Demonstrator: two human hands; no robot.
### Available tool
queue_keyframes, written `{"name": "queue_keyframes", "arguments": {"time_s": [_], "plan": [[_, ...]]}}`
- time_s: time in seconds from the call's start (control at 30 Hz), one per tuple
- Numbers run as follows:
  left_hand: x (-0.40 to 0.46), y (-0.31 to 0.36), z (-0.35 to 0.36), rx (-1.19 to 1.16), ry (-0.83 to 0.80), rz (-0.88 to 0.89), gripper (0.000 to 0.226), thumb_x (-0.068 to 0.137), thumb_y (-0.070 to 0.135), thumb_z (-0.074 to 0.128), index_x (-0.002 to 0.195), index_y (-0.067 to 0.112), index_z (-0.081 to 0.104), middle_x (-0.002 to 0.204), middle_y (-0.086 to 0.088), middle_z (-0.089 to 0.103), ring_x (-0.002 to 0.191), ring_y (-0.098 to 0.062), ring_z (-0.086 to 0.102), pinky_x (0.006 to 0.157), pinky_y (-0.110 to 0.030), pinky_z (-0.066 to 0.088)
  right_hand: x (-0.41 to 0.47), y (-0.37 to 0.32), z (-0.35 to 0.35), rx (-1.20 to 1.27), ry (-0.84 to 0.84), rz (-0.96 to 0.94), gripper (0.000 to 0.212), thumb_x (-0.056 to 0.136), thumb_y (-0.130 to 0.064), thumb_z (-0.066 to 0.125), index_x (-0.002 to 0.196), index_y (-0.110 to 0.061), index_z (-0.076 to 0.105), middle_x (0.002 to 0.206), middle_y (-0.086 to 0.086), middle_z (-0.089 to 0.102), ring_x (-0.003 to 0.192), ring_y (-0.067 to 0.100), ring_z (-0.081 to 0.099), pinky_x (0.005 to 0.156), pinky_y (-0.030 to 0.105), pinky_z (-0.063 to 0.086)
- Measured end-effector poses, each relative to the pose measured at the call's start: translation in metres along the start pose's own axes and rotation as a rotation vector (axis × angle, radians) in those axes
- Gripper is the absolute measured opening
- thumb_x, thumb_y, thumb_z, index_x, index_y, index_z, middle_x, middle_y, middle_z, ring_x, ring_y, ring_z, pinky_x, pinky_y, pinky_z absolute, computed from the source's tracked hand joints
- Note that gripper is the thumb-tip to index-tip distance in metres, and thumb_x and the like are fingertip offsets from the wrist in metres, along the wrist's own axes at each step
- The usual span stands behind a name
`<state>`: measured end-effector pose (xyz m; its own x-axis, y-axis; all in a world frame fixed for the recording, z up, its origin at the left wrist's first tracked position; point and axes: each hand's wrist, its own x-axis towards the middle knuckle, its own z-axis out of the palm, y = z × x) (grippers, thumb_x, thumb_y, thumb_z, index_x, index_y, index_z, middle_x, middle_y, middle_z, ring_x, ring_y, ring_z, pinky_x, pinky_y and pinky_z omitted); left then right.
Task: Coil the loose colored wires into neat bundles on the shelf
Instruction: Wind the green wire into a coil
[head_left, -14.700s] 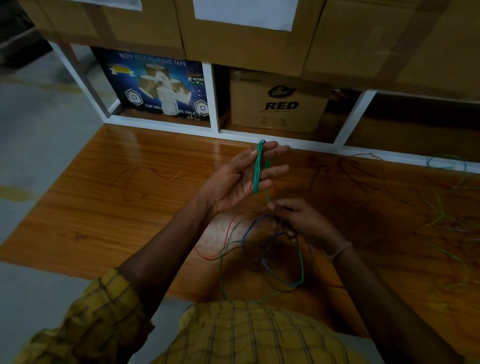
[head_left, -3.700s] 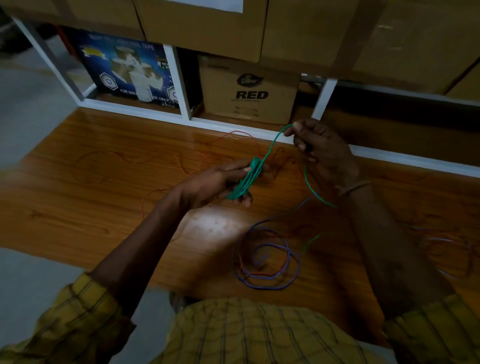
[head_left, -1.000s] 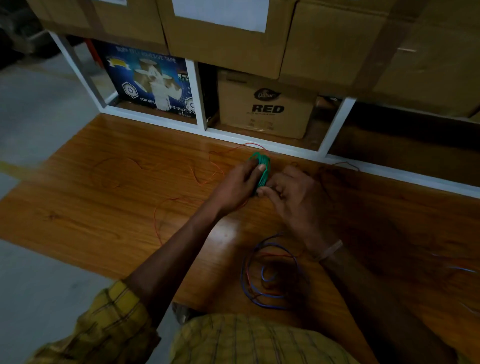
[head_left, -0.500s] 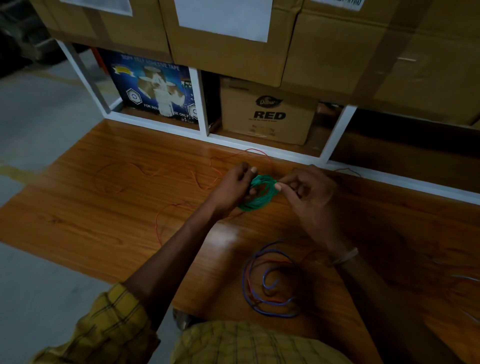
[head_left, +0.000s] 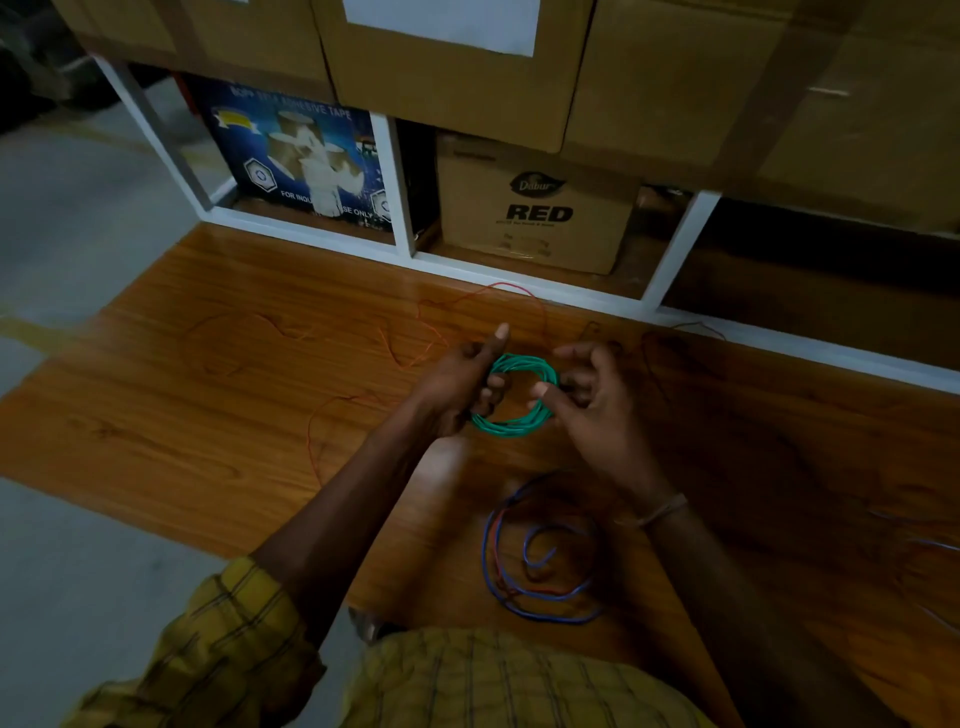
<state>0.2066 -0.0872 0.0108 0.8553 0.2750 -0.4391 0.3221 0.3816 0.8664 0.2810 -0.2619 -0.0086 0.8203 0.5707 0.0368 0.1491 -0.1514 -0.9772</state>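
- You are risking the green wire coil (head_left: 517, 395) springing apart: nothing is tying its loops together, so if either grip slackens, the turns are likely to fan out and undo the bundle.
- You are working right above a loose blue and red wire tangle (head_left: 540, 551) on the wooden shelf (head_left: 182, 415), with thin orange-red wire (head_left: 415, 338) trailing beside your left wrist; setting the coil down carelessly could snag it in those strands.
- Your left hand (head_left: 462, 387) is gripping the coil's left side, fingers curled round the strands and thumb sticking up.
- Your right hand (head_left: 587, 400) is pinching the coil's right side, thumb in front, the other fingers loosely bent behind.
- You are holding the coil between both hands, just above the shelf, in front of the "RED" carton (head_left: 535, 218).
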Motion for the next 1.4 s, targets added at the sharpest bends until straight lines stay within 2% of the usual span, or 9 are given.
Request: {"name": "queue_keyframes", "arguments": {"time_s": [0.13,0.23,0.43,0.67,0.9,1.03,1.2,1.33,1.4], "plan": [[0.008,-0.01,0.005,0.1,0.122,0.101,0.035,0.105,0.048,0.057,0.087,0.02,0.049,0.055,0.006,0.044,0.043,-0.007,0.033,0.041,-0.022,0.024,-0.003,0.004,0.007,-0.051,0.015,-0.091,0.031,0.092,-0.01,0.071,0.118,-0.026,0.065,0.102,0.002,0.073,0.095,0.022,0.074,0.082,0.045,0.062],[0.013,-0.022,0.008,0.11,0.183,0.133,0.038,0.106,0.049,0.054,0.084,0.02,0.045,0.053,0.004,0.044,0.04,-0.008,0.031,0.042,-0.021,0.021,-0.005,0.014,0.011,-0.01,0.057,-0.04,0.029,0.092,-0.005,0.071,0.118,-0.018,0.071,0.112,0.001,0.076,0.103,0.017,0.073,0.09,0.044,0.061],[0.016,-0.027,0.003,0.049,0.066,0.045,0.045,0.11,0.058,0.034,0.088,0.021,0.045,0.062,0.005,0.043,0.049,-0.006,0.034,0.044,-0.019,0.026,0.001,0.031,0.004,0.038,0.079,0.089,0.032,0.09,0.0,0.073,0.121,-0.006,0.073,0.113,0.007,0.077,0.106,0.02,0.073,0.091,0.042,0.061],[0.019,-0.02,-0.004,0.058,-0.106,0.014,0.014,0.114,0.021,0.043,0.11,0.009,0.049,0.078,0.0,0.052,0.063,-0.006,0.046,0.053,-0.018,0.035,0.014,0.041,-0.007,0.036,0.056,0.112,0.035,0.09,-0.002,0.074,0.125,-0.005,0.072,0.117,0.006,0.076,0.101,0.011,0.072,0.088,0.037,0.061],[0.032,-0.027,0.001,0.039,0.031,0.07,0.011,0.113,0.012,0.04,0.104,0.013,0.046,0.072,0.002,0.051,0.056,-0.005,0.044,0.05,-0.018,0.033,0.029,0.031,-0.013,0.035,-0.058,0.102,0.038,0.093,-0.002,0.07,0.131,-0.004,0.066,0.119,0.004,0.073,0.101,0.007,0.071,0.086,0.03,0.061],[0.04,-0.027,-0.002,0.014,0.104,0.103,0.015,0.113,0.014,0.043,0.1,0.016,0.05,0.064,0.008,0.057,0.057,-0.008,0.043,0.052,-0.02,0.034,0.059,0.018,-0.034,-0.098,-0.119,0.066,0.026,0.099,-0.019,0.066,0.124,-0.016,0.072,0.112,-0.005,0.075,0.092,0.0,0.07,0.072,0.019,0.057],[0.043,-0.021,-0.006,0.059,0.15,0.116,0.013,0.113,0.018,0.045,0.102,0.016,0.053,0.065,0.011,0.06,0.057,-0.005,0.048,0.053,-0.021,0.04,0.127,0.032,-0.061,-0.455,0.233,0.042,0.011,0.095,-0.024,0.066,0.097,-0.02,0.077,0.097,-0.006,0.074,0.094,0.008,0.068,0.091,0.031,0.056],[0.045,-0.02,-0.006,0.056,0.149,0.132,0.013,0.113,0.019,0.045,0.103,0.016,0.052,0.068,0.009,0.058,0.058,-0.006,0.046,0.054,-0.021,0.039,0.176,0.056,-0.059,-0.742,0.003,0.272,0.022,0.084,-0.031,0.077,0.091,-0.01,0.079,0.093,0.007,0.077,0.092,0.025,0.071,0.091,0.041,0.058],[0.045,-0.019,-0.006,0.059,0.155,0.152,0.013,0.112,0.02,0.046,0.102,0.015,0.052,0.066,0.011,0.058,0.057,-0.004,0.047,0.053,-0.02,0.04,0.185,0.063,-0.047,-0.73,0.021,0.427,0.037,0.075,-0.041,0.085,0.093,-0.011,0.077,0.091,0.008,0.076,0.085,0.025,0.072,0.083,0.04,0.061]]}}
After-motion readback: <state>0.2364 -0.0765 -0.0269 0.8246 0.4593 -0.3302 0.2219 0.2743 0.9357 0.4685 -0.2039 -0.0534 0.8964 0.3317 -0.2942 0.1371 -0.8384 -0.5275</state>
